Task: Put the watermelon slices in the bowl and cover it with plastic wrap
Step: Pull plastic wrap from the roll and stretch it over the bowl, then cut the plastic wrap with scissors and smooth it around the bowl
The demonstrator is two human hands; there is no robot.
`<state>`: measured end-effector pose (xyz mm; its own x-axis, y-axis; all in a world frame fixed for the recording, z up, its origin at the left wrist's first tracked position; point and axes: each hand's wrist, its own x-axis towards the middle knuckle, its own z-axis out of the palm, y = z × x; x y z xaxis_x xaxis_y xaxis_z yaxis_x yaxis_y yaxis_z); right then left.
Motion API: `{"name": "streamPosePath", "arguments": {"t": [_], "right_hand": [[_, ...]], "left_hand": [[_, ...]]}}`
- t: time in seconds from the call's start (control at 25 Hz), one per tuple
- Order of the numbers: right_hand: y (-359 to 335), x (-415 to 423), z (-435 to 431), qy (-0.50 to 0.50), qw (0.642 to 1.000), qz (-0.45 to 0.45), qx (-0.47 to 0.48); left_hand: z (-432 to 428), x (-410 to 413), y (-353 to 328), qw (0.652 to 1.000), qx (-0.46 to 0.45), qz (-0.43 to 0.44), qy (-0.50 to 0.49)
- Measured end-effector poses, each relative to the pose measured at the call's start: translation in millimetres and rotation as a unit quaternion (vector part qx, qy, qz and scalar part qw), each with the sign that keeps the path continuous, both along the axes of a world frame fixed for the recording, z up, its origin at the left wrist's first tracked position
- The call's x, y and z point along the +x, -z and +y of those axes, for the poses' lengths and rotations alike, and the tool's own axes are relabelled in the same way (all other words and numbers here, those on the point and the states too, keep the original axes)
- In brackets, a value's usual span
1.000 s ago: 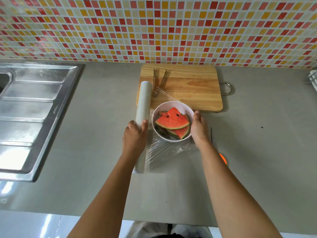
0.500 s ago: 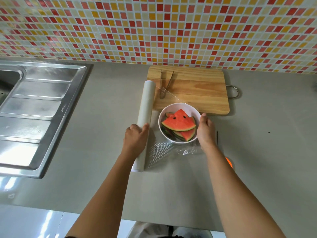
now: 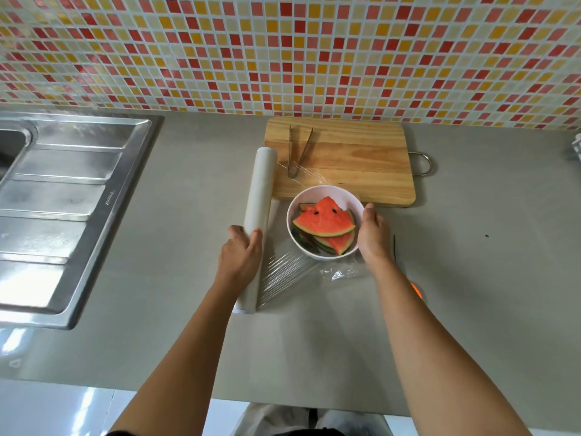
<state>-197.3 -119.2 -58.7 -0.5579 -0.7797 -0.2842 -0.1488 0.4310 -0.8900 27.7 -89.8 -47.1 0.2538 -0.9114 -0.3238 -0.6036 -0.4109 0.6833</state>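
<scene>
On counter [image 3: 471,278], one bowl [image 3: 344,198], one wrap roll [image 3: 259,190], one board [image 3: 361,152]

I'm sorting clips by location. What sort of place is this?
Most likely a home kitchen: a stainless steel sink with a draining board is set into the grey countertop, a mosaic tile backsplash runs behind it, and a wooden cutting board lies on it.

Lower red watermelon slices [image 3: 338,245] are being hidden under the top one [image 3: 323,220], and a small orange object [image 3: 416,291] behind a forearm [image 3: 440,325].
</scene>
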Motion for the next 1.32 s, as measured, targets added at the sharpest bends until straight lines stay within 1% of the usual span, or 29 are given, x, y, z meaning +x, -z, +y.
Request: {"name": "streamPosePath", "arguments": {"t": [0.12,0.24,0.32,0.44,0.64,0.72,0.92,1.0,1.12,1.16,1.24,1.28,1.32], "right_hand": [[-7.2,-4.4,4.2,-0.022,0.998,0.042,0.029],[-15.1,-17.3,17.7,-0.004,0.999,0.049,0.0],[-16.4,-27.3,36.0,0.007,0.995,0.102,0.0],[-14.2,-36.9,71.9,-0.005,0.978,0.2,0.056],[-10.6,-28.7,108.1,-0.033,0.94,0.291,0.176],[-8.9,-23.8,113.9,-0.036,0.931,0.307,0.195],[-11.5,-21.8,117.9,-0.051,0.928,0.302,0.213],[-14.5,-15.8,118.5,-0.044,0.941,0.273,0.193],[-30.5,-9.2,109.2,0.003,0.984,0.163,0.067],[-38.3,-8.0,103.9,0.017,0.994,0.107,0.032],[-53.6,0.1,96.0,0.009,0.999,-0.048,-0.023],[-59.2,6.6,94.4,-0.014,0.991,-0.121,-0.056],[-63.5,13.9,94.3,-0.044,0.981,-0.167,-0.084]], "left_hand": [[1.5,0.4,-0.8,1.0,0.001,0.01,0.011],[4.1,0.0,-1.7,1.0,0.004,0.022,0.021],[4.2,1.5,-1.8,0.999,0.004,0.023,0.024],[4.7,2.3,-2.0,0.999,-0.001,0.027,0.031],[3.9,5.0,0.2,0.999,-0.01,0.03,0.039],[4.2,6.0,1.2,0.998,-0.015,0.034,0.04],[5.5,6.5,1.4,0.999,-0.016,0.034,0.039],[4.8,6.5,2.0,0.998,-0.016,0.037,0.037],[3.5,7.2,2.0,0.998,-0.02,0.042,0.037],[3.2,7.6,2.0,0.998,-0.021,0.042,0.036],[3.4,8.2,1.7,0.998,-0.022,0.044,0.036],[3.9,8.0,0.9,0.998,-0.022,0.046,0.036],[4.3,7.0,0.1,0.998,-0.021,0.048,0.036]]}}
